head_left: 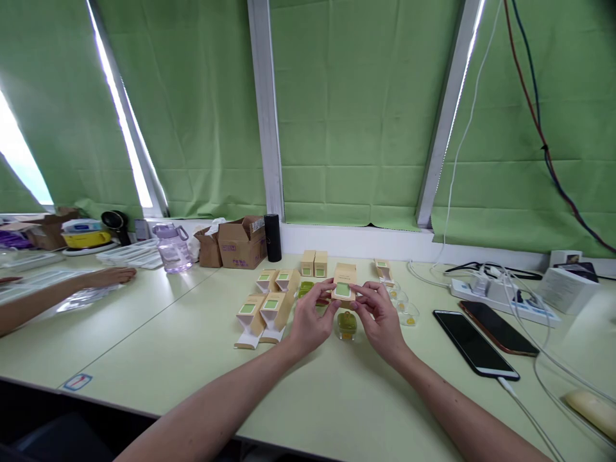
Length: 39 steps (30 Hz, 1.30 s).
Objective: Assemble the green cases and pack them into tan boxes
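Between my two hands is a small tan box [344,274] with a green-and-white label facing me. The fingers of my left hand [312,314] pinch its left side, and those of my right hand [380,317] pinch its right side. Just below it, a green item in a clear cup [346,325] sits on the table. More green items [305,289] are partly hidden behind my left hand. Open tan boxes [272,308] with flaps out lie to the left, and two upright tan boxes [314,264] stand behind. Right of my right hand are clear cups with yellow bits [408,314].
Two phones [474,343] [500,327], a power strip [505,300] and cables lie on the right. Cardboard boxes [242,244], a black cylinder [273,237] and a purple jug [172,247] stand at the back. Another person's arm [58,295] rests at far left.
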Tool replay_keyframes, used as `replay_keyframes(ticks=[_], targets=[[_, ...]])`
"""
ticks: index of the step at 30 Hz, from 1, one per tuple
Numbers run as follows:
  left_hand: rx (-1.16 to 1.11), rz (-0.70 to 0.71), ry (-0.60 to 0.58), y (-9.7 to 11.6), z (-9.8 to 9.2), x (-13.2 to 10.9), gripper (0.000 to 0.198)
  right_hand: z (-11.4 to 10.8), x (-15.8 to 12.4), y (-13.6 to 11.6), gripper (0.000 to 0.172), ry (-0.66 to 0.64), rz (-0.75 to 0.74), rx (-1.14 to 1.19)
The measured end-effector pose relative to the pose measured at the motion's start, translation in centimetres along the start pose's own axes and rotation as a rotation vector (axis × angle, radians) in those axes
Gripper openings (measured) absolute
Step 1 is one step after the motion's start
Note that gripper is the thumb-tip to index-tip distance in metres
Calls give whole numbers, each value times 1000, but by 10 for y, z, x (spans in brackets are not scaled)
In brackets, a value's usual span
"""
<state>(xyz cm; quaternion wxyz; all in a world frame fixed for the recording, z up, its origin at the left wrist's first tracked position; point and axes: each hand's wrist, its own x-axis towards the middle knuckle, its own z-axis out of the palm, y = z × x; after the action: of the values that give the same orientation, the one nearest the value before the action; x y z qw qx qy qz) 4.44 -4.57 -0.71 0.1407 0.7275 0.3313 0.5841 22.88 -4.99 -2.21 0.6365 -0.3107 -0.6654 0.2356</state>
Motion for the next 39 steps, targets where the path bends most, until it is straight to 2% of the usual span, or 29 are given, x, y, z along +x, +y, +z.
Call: replay_keyframes(ticks=[6, 10, 14, 19, 26, 33, 36, 39], targets=[[-5, -11, 7, 0, 1, 0, 20, 0, 0, 0, 27, 1, -16, -28], [9, -17, -22, 0, 0, 0, 26, -1, 0, -1, 30, -11, 4, -32], [72, -10, -56, -1, -3, 1, 37, -2, -1, -3, 37, -65, 35, -35], [201, 38, -30, 2, -4, 3, 39, -2, -3, -5, 40, -111, 31, -145], [250, 82, -12, 5, -4, 4, 45, -1, -9, -2, 42, -162, -54, -262], [240, -8, 73, -2, -2, 5, 37, 0, -9, -11, 53, -218, -239, -332], [203, -47, 56, -2, -4, 8, 31, 0, -8, -13, 57, -249, -318, -344], [171, -77, 39, -4, -7, 11, 33, 0, -9, -13, 60, -270, -316, -342]])
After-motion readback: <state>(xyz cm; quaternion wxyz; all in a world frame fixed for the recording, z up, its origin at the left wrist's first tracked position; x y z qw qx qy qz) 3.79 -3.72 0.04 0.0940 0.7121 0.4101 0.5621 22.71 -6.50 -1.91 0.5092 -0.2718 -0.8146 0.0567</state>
